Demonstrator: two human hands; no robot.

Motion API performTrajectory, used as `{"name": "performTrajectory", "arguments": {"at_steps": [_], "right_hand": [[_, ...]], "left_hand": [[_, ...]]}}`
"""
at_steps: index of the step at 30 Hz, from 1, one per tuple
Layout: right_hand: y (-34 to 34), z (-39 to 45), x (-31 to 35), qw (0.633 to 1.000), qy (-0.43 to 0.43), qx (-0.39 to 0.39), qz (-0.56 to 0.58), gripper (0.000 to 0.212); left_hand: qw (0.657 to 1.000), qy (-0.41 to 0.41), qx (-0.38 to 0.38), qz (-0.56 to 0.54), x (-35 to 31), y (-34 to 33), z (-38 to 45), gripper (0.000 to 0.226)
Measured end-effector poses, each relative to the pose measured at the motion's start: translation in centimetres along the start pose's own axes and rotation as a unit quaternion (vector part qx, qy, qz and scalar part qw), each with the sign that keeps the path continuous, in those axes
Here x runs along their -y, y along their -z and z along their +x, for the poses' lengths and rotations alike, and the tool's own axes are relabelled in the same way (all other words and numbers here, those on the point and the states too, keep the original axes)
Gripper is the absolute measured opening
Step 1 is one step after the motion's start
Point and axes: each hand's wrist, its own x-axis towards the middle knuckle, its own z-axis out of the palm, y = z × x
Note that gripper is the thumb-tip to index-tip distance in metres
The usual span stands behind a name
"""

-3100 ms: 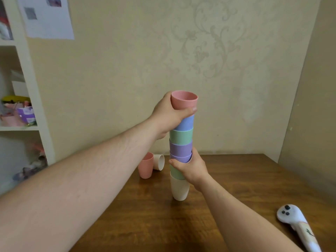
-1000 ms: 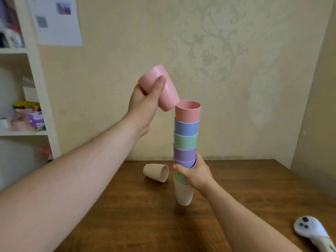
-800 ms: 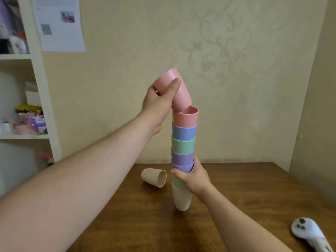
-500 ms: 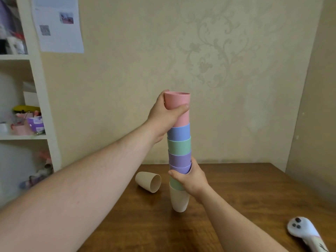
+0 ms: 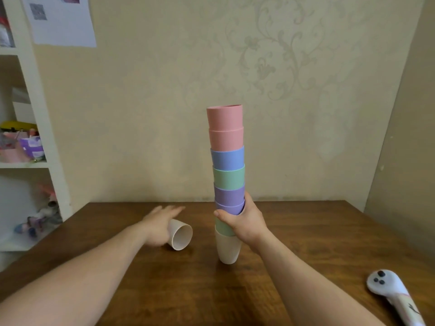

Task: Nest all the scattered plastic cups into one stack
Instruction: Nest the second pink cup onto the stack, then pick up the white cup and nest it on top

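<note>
A tall stack of nested cups [image 5: 227, 161] stands upright on the wooden table [image 5: 306, 243]: cream at the bottom, then green, two purple, green, blue and two pink on top. My right hand [image 5: 243, 221] grips the stack low down, around the lower green and purple cups. One cream cup [image 5: 180, 234] lies on its side left of the stack, its mouth facing me. My left hand [image 5: 157, 225] hovers blurred at that cup's far end, fingers spread, right against it; a grip on it is not visible.
A white handheld controller [image 5: 390, 292] lies near the table's front right corner. A white shelf unit [image 5: 40, 128] with clutter stands at the left, beyond the table's edge. Walls close the back and the right side.
My left hand let go of the pink cup, now seated on top of the stack, and dropped down to the lying cream cup. My right hand kept its hold.
</note>
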Motion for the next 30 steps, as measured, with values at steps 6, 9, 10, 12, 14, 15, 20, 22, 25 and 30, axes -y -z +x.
{"name": "performTrajectory", "arguments": {"at_steps": [6,9,10,12,14,15,20,22,25,30], "right_hand": [[0.1,0.1,-0.2,1.0,0.001,0.003,-0.005,0.069],[0.1,0.1,-0.3,1.0,0.001,0.002,-0.004,0.068],[0.1,0.1,-0.2,1.0,0.0,0.001,-0.004,0.067],[0.0,0.2,-0.3,1.0,-0.001,-0.003,-0.006,0.067],[0.0,0.2,-0.5,1.0,0.0,-0.005,-0.009,0.068],[0.0,0.3,-0.5,1.0,0.0,-0.006,-0.009,0.068],[0.0,0.2,-0.5,1.0,0.001,-0.003,-0.006,0.065],[-0.1,0.4,-0.6,1.0,-0.001,-0.005,-0.009,0.066],[-0.1,0.4,-0.8,1.0,0.001,-0.006,-0.011,0.069],[0.1,0.3,-0.7,1.0,0.001,-0.001,-0.008,0.068]], "left_hand": [[0.998,-0.006,-0.042,0.048,1.9,-4.1,-0.1,0.094],[0.998,0.004,-0.063,0.031,1.3,-4.0,-0.2,0.099],[0.997,0.004,-0.071,0.019,0.9,-3.9,-0.3,0.1],[0.995,0.011,-0.094,-0.029,0.3,-3.7,-0.4,0.1],[0.984,0.024,-0.112,-0.139,-0.3,-4.0,-0.5,0.095],[0.972,0.033,-0.115,-0.203,-0.5,-4.4,-0.5,0.09],[0.923,0.09,-0.1,-0.361,-1.1,-7.5,-1.2,0.094],[0.921,0.096,-0.108,-0.361,-1.1,-8.3,-1.3,0.097],[0.917,0.114,-0.123,-0.363,-1.3,-8.2,-1.6,0.092],[0.837,0.083,-0.256,-0.476,-4.4,-2.2,-1.8,0.07]]}}
